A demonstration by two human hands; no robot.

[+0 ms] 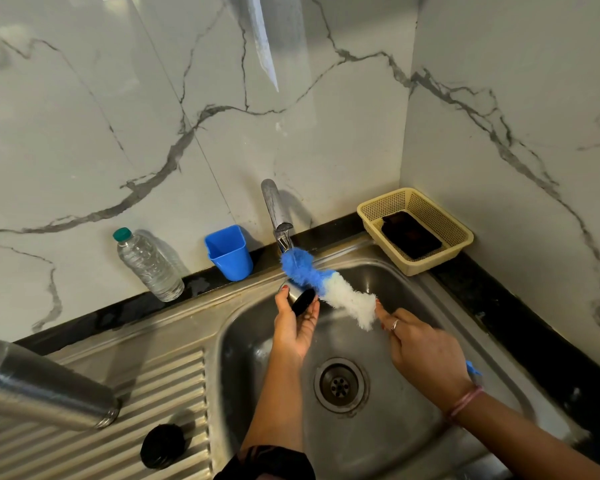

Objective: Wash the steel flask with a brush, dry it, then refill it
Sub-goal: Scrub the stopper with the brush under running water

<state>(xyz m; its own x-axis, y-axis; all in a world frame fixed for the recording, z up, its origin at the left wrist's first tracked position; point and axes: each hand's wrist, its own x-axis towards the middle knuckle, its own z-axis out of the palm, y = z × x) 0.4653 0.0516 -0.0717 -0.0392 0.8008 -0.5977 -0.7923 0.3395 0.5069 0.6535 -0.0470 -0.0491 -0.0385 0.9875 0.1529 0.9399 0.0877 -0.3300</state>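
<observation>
The steel flask (42, 386) stands on the ribbed drainboard at the lower left, open, with a black stopper (161, 445) lying beside it. Over the sink, my left hand (295, 327) holds a steel cap with a black inside (302, 299), its fingers curled round it. My right hand (421, 348) grips the handle of a bottle brush; the handle's blue end (473, 368) pokes out behind the hand. The brush's blue and white bristles (329, 289) reach up to the spout of the tap (278, 216), right next to the cap.
The steel sink (465, 341) has its drain (340, 384) below my hands. On the black ledge behind stand a clear plastic water bottle (148, 265) and a blue cup (229, 252). A beige basket (430, 209) holding a dark object sits in the back right corner.
</observation>
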